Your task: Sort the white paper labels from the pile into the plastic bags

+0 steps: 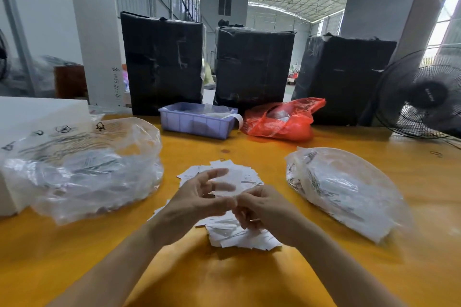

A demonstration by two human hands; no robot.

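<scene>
I watched both hands, left (199,197) and right (259,209), pinching white paper labels (232,182) above the loose pile of white labels (239,234) on the yellow table (249,279).

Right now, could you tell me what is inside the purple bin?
The purple bin shows clear plastic and white strips, one hanging over its right rim. Its near wall hides anything deeper inside.
</scene>
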